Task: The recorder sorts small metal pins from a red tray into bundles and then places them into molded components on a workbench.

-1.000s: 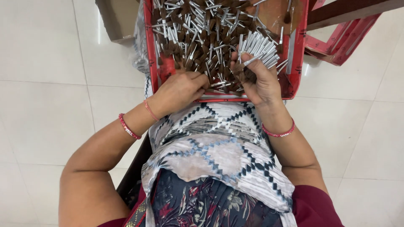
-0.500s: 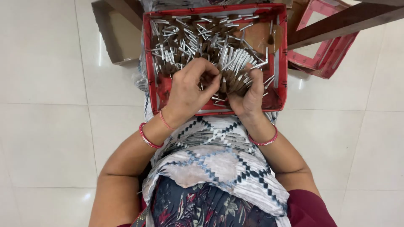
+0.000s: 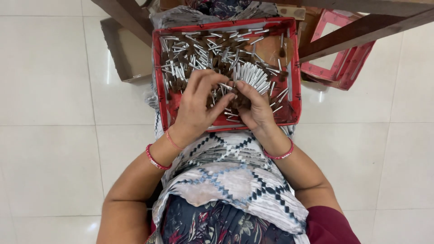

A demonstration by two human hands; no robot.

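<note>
Gathering step: right hand [image 3: 257, 106] grips a fanned bundle [image 3: 251, 77] over the tray [image 3: 294, 68]; left hand [image 3: 199, 106] pinches 1 piece beside it. Next calls for aligned insertion.

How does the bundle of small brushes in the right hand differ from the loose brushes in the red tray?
The bundle is gripped in the right hand, its metal ends lined up side by side in a fan. The loose brushes lie scattered in the red tray, pointing every way, untouched. Both are the same kind: silver metal ends with dark brown tips.
</note>
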